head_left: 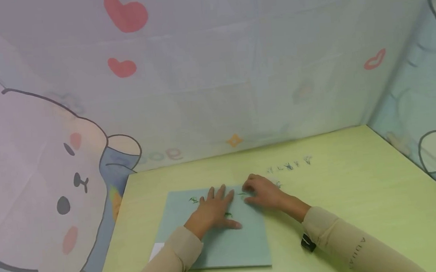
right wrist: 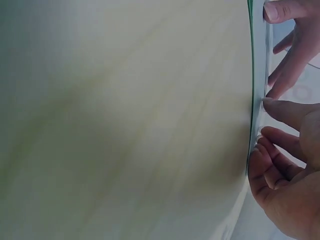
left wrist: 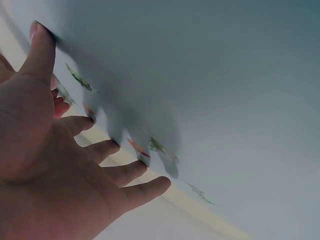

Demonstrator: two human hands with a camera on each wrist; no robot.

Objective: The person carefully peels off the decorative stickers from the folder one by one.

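A pale blue board (head_left: 247,242) lies on the table with small green plant-like pieces (head_left: 194,200) on its upper part. My left hand (head_left: 213,211) rests on the board with fingers spread and straight, thumb out to the right. In the left wrist view, green and red plant-like pieces (left wrist: 161,148) show around its fingertips. At the board's upper right edge is my right hand (head_left: 264,191), fingers bent, with thumb and index fingertips apart. A thin green piece (head_left: 242,194) lies by those fingertips. The right wrist view shows the right fingertips (right wrist: 268,102) close along the board's surface.
Several small dark-and-pale pieces (head_left: 288,166) lie in a row on the yellow-green table (head_left: 356,186), behind the right hand. A small black object (head_left: 308,243) sits beside the right sleeve. White paper (head_left: 156,250) shows at the board's lower left. Printed cloth walls (head_left: 219,90) surround the table.
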